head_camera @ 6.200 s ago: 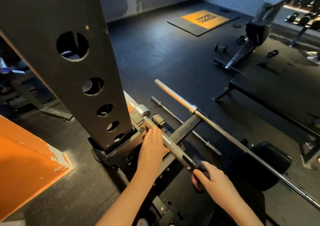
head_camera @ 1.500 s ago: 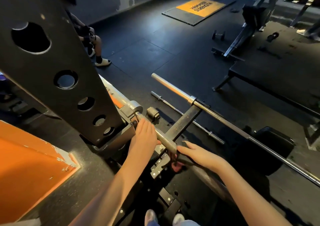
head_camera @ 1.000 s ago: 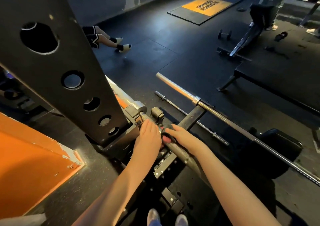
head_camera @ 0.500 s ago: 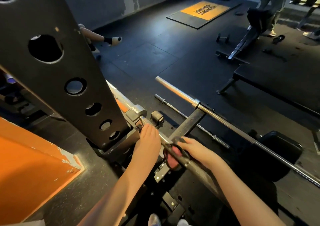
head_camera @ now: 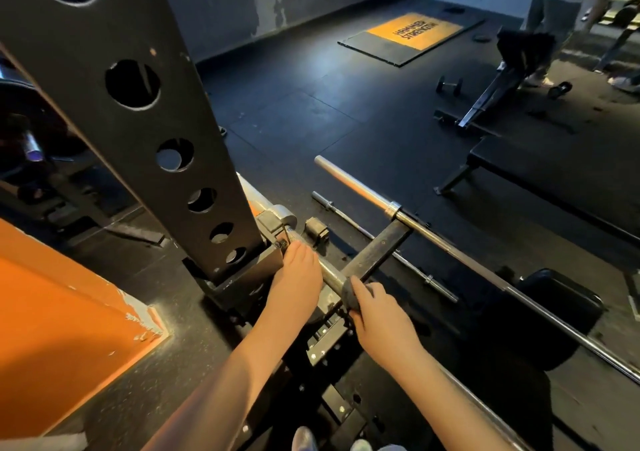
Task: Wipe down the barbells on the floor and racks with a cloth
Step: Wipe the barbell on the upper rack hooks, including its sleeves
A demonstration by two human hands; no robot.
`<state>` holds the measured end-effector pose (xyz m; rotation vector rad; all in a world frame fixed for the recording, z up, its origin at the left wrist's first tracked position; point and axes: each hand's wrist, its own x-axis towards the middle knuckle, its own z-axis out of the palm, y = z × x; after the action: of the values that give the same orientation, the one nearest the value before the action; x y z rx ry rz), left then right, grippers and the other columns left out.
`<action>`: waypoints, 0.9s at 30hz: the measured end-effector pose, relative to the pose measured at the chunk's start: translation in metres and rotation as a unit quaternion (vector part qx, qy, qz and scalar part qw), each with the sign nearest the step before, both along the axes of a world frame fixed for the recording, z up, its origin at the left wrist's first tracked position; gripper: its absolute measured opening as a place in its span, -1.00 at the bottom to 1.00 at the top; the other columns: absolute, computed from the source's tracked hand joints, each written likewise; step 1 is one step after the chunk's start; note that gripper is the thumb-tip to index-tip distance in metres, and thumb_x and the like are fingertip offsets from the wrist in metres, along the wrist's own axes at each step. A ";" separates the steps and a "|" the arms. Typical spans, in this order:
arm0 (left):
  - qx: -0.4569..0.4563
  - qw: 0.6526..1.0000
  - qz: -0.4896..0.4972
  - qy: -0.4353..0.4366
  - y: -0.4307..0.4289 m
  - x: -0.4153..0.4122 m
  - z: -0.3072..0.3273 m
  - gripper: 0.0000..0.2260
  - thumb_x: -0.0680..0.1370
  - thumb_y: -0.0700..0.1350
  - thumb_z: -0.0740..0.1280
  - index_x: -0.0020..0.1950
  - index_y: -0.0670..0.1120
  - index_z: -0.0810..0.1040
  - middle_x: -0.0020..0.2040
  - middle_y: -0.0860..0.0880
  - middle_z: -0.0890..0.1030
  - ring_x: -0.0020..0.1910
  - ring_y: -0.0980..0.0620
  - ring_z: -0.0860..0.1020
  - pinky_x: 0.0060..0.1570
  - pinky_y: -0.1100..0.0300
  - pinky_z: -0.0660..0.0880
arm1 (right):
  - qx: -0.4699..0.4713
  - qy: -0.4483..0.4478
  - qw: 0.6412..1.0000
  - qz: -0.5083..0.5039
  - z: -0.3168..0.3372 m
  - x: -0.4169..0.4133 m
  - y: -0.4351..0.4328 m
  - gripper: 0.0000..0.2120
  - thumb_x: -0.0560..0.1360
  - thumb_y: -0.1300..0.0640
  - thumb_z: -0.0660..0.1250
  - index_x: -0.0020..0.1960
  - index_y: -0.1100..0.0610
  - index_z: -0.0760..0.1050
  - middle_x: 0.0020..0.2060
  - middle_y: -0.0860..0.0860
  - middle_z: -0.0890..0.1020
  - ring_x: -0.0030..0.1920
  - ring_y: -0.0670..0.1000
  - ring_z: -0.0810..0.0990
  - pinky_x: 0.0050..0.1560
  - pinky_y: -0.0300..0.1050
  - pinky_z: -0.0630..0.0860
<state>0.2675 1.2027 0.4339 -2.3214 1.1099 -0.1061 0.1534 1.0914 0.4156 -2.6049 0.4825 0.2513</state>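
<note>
The only writing that can be read is "HAMMER STRENGTH", seen upside down on the orange mat (head_camera: 415,31) far ahead of the hands, near the back wall.

The left hand (head_camera: 298,274) lies over the barbell (head_camera: 330,270) with fingers bent around its knurled shaft, just beside the foot of the rack upright (head_camera: 145,121). The right hand (head_camera: 377,312) grips a dark cloth (head_camera: 349,294) wrapped on the same shaft, very near the left hand. A black cross arm (head_camera: 377,253) passes under the bar between the hands.

To the right of the hands a second barbell (head_camera: 363,191) rests on the far end of that arm, and a thin bar (head_camera: 381,242) lies on the floor between the two. Beyond them the black floor is open until a bench (head_camera: 554,173) and a dumbbell (head_camera: 449,85).

The upright hides the left end of the held barbell, and the right forearm covers its near part. A standing person (head_camera: 561,0) is cut off at the top right edge. The colour of the cloth is hard to make out.
</note>
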 end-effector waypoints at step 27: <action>-0.105 0.993 0.047 -0.002 0.007 -0.018 -0.017 -0.46 0.63 -0.06 0.14 0.54 -0.25 0.08 0.52 -0.22 0.19 0.52 -0.17 0.11 0.51 -0.04 0.01 | -0.175 -0.064 0.982 -0.020 -0.018 -0.058 0.012 -0.33 0.53 0.15 0.34 0.52 0.13 0.07 0.37 0.13 0.37 0.26 0.12 0.46 0.13 -0.08 0.51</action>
<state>0.2494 1.2097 0.4165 -2.5540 1.0286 -0.1998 0.0956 1.1033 0.3980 -2.9232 0.5772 -0.0181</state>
